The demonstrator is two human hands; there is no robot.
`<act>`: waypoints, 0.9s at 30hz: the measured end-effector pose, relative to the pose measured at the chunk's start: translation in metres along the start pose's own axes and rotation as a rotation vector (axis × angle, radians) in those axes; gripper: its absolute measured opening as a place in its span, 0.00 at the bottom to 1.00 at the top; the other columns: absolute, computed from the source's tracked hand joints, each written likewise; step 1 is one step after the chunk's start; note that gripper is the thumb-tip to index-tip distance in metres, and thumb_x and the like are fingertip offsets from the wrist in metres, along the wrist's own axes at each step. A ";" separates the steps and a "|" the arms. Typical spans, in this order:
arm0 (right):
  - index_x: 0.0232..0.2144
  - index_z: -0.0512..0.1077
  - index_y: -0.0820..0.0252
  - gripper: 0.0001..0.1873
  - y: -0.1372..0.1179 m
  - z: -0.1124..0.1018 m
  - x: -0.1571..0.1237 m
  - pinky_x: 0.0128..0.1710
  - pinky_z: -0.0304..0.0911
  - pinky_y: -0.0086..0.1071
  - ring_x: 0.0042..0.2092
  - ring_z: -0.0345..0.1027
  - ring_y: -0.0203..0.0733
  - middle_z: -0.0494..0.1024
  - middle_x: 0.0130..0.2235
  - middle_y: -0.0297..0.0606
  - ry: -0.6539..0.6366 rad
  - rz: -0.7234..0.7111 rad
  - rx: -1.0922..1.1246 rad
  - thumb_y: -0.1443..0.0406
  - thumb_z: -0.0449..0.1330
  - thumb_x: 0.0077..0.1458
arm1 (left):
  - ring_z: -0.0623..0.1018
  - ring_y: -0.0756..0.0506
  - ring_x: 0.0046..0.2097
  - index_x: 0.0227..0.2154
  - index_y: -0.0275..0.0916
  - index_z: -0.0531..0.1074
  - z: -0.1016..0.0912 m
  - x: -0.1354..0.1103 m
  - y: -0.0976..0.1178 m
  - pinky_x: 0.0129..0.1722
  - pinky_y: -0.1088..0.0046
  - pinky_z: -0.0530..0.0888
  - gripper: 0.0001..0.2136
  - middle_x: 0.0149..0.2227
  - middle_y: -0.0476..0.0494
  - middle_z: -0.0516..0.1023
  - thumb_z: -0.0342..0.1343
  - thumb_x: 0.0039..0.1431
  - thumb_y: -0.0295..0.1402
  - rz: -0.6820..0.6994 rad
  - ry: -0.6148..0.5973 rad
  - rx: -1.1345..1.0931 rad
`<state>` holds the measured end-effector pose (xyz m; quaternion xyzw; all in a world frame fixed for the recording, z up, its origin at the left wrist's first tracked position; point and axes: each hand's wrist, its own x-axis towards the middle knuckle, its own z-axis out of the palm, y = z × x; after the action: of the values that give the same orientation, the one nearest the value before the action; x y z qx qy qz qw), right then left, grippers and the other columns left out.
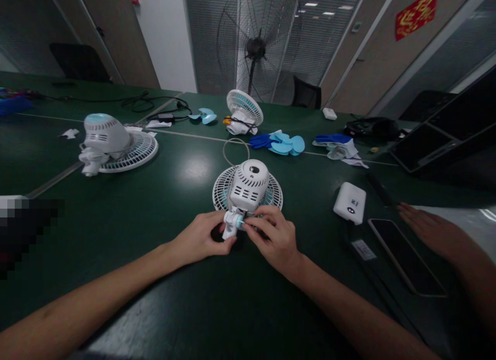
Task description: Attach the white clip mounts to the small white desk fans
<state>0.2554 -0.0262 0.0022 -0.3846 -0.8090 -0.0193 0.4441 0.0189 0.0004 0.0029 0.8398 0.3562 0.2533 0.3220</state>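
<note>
A small white electric fan [248, 187] lies face down on the dark green table, its round grille flat against the top and the motor housing upward. At the near side of the housing is a white clip [230, 227], which my left hand [205, 236] grips between thumb and fingers. A light blue knob [239, 221] sits on the clip's right side. My right hand [273, 238] pinches this knob with thumb and forefinger, its other fingers curled by the housing. The fingers partly hide the clip.
A second fan [106, 138] lies face down on the left, and another [244, 112] stands at the back. Light blue blades [285, 143] rest beyond my fan. To the right are a white power bank [349, 202], a phone [406, 256] and another person's hand [430, 228].
</note>
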 end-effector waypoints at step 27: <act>0.40 0.76 0.57 0.09 -0.029 -0.014 0.000 0.27 0.71 0.31 0.30 0.72 0.36 0.78 0.37 0.39 0.008 0.045 0.166 0.68 0.56 0.63 | 0.74 0.48 0.33 0.53 0.41 0.59 0.004 -0.007 0.007 0.30 0.73 0.72 0.21 0.38 0.48 0.74 0.59 0.61 0.32 -0.130 0.180 -0.117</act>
<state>0.2463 -0.0518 0.0199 -0.3646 -0.7971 0.0563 0.4781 0.0202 -0.0103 0.0042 0.7685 0.4218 0.3267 0.3531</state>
